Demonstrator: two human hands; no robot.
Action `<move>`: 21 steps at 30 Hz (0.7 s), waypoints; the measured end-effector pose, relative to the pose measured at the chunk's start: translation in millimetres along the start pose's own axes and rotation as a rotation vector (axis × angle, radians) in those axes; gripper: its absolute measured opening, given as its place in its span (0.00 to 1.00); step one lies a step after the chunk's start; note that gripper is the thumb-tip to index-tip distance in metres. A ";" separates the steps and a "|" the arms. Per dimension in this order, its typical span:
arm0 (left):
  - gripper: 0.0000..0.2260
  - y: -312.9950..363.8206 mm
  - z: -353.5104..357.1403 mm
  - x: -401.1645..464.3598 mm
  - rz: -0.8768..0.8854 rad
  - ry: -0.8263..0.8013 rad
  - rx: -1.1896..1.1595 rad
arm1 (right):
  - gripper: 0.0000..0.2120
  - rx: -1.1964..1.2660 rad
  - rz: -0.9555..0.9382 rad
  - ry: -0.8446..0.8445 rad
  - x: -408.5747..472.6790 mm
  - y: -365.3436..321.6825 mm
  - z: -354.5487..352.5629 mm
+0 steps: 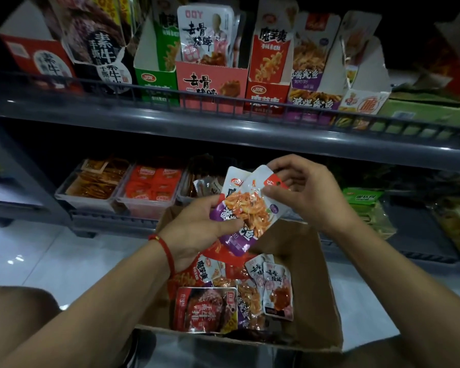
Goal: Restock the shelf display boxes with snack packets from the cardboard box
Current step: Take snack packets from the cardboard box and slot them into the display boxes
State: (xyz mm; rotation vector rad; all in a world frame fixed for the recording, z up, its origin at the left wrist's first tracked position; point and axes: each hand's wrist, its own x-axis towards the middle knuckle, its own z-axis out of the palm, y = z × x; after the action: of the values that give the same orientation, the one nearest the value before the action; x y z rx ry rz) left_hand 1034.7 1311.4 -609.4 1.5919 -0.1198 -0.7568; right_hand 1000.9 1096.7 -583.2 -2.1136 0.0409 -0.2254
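A small stack of purple snack packets (246,208) is held above the open cardboard box (314,282), gripped from below by the left hand (197,229) while the top corner of the front packet is pinched by the right hand (303,187). More packets (231,296) are heaped inside the box. Up on the shelf (223,123), the matching purple display box (314,102) is seen between a red display box (267,96) and a white one (364,102).
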 end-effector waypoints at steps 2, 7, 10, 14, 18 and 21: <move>0.16 2.6 -0.7 -0.3 0.060 0.045 0.087 | 0.16 0.001 -0.044 0.040 -0.9 -1.9 1.8; 0.19 18.7 -0.7 -0.5 0.157 0.010 0.274 | 0.11 0.007 -0.003 0.079 -6.6 -7.4 -1.3; 0.21 29.6 -1.2 0.3 0.209 0.035 0.294 | 0.06 0.011 0.055 0.103 -5.7 -11.2 -10.4; 0.14 47.7 -5.8 2.9 0.281 0.137 0.070 | 0.03 0.003 0.110 0.136 -0.9 -30.5 -43.3; 0.05 59.5 -12.2 8.3 0.284 0.202 -0.098 | 0.03 -0.115 -0.021 0.276 16.6 -59.6 -92.3; 0.05 62.8 -16.3 12.0 0.278 0.238 -0.172 | 0.05 -0.257 -0.191 0.420 43.6 -88.8 -125.7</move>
State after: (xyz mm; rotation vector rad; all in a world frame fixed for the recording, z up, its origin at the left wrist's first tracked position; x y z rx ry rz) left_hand 1074.4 1307.5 -556.9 1.4514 -0.0974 -0.3491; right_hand 1016.0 1032.4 -437.5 -2.2903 0.1220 -0.8127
